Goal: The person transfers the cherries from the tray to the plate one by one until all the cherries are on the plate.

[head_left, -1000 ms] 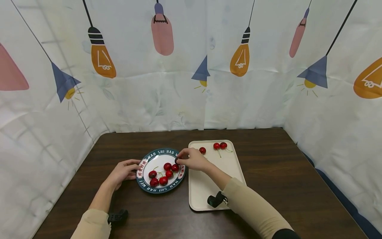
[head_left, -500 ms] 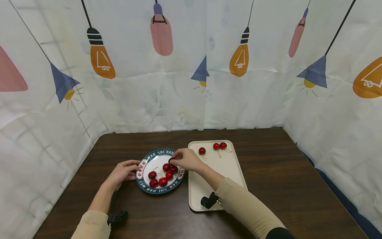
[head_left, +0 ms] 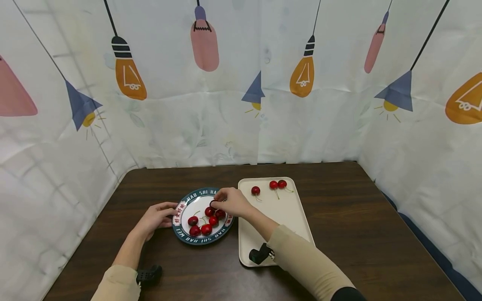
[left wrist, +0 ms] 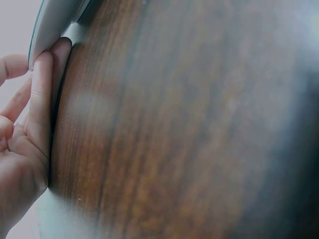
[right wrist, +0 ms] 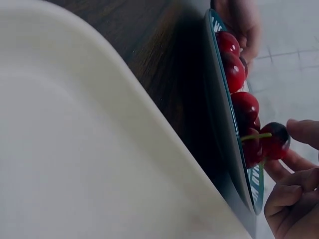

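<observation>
A white plate with a dark green lettered rim point(head_left: 179, 233) holds several red cherries point(head_left: 206, 229), some with green stems. My left hand point(head_left: 156, 216) holds its left edge; in the left wrist view, fingers point(left wrist: 41, 89) lie against the plate's underside point(left wrist: 54, 30), with another finger on its far side. Over the plate's upper right part, my right hand point(head_left: 234, 202) pinches a dark red cherry point(right wrist: 273, 147) between thumb and fingertips, close against the cherries lying there. From the head view that cherry is mostly covered by the fingers.
Right of the plate lies a cream rectangular tray point(head_left: 271, 217) under my right forearm. At its far end are 3 cherries with stems, one single cherry point(head_left: 255, 190) and a pair point(head_left: 277, 184). Both stand on a dark wooden table point(head_left: 339, 209), with a printed curtain point(head_left: 226, 125) behind.
My right hand has moved left, from the plate's right rim in over the cherries, carrying the cherry. My left hand stays at the plate's edge.
</observation>
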Available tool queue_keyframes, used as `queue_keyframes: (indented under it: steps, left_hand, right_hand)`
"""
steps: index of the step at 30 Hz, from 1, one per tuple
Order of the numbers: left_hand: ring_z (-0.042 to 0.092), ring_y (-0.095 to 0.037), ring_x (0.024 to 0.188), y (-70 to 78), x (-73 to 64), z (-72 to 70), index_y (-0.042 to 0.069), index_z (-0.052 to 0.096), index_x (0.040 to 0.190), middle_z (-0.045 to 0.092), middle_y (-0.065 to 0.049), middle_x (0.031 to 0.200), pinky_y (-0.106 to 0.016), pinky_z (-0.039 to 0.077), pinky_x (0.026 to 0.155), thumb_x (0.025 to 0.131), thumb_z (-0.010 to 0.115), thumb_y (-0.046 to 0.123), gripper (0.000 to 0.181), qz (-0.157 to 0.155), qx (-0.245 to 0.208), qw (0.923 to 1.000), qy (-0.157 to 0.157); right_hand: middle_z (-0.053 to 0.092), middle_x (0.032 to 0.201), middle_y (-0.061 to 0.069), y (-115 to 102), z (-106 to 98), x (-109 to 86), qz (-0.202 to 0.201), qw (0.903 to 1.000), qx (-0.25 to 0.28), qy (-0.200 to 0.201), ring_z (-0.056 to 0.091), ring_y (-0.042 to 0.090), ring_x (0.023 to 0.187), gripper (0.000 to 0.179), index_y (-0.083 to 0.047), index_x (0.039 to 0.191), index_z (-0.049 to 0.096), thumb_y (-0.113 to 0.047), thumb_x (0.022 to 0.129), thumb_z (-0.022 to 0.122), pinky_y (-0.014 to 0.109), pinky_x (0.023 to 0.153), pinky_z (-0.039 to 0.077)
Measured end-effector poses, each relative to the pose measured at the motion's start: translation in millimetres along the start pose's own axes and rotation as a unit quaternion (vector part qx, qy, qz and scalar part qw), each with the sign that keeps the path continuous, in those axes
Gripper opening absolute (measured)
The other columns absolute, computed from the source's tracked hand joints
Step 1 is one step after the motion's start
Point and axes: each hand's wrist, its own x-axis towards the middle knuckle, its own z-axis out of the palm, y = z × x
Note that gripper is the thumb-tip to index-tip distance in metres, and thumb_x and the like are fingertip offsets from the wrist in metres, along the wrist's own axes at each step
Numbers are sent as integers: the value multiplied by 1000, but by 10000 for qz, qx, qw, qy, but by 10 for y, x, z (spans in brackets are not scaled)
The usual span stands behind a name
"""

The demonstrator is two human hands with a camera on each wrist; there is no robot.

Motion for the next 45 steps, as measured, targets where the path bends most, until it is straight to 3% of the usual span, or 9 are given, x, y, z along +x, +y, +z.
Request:
queue_keyframes:
  steps: [7,16,20,26,33,40,45]
  left_hand:
    - [67,-19,83,-28,30,1,-4,51,146,60,-22,126,-29,61,75,104,63,25,53,-7,0,10000,25]
    - [68,-19,84,-3,13,9,-4,52,145,59,-24,129,-30,61,77,103,64,26,53,-11,23,10000,29]
    - [68,-19,85,19,2,14,-3,52,146,58,-24,130,-29,61,78,103,64,27,54,-38,39,10000,23]
    - [67,-20,84,21,-9,12,-3,53,145,59,-25,129,-29,61,77,103,65,28,53,-22,108,9999,54]
    - [68,-20,83,10,0,13,-3,52,145,59,-24,129,-30,61,76,103,65,26,53,-26,44,10000,50]
    - [68,-19,82,14,3,6,-3,52,145,61,-23,126,-29,61,75,103,65,27,54,-17,24,10000,53]
    - [68,-20,83,17,0,3,-3,52,145,61,-23,126,-29,61,76,103,65,27,54,-17,41,10000,46]
  right_hand:
    - [71,111,-3,20,-93,4,-75,9998,-47,188,62,19,109,28,-13,116,75,-34,97,71,36,96,54]
    - [71,111,-1,85,-261,-22,-138,9997,51,219,62,18,108,27,-10,118,73,-29,99,69,35,93,55]
    - [70,110,1,152,-361,-49,-208,9995,59,249,61,20,101,27,-8,120,72,-26,99,68,32,84,55]
    - [67,114,4,268,-526,-111,8,9987,470,199,65,34,89,31,-6,124,69,-24,99,70,31,66,59]
    - [68,112,5,417,-702,-188,10,9976,532,434,62,31,85,28,-5,121,69,-20,97,71,30,61,57]
    - [68,114,9,529,-808,-258,82,9953,654,713,62,28,92,30,0,123,68,-11,95,72,30,61,56]
    - [68,118,11,640,-845,-291,350,9935,633,878,62,27,78,32,-1,124,67,-11,94,74,29,61,53]
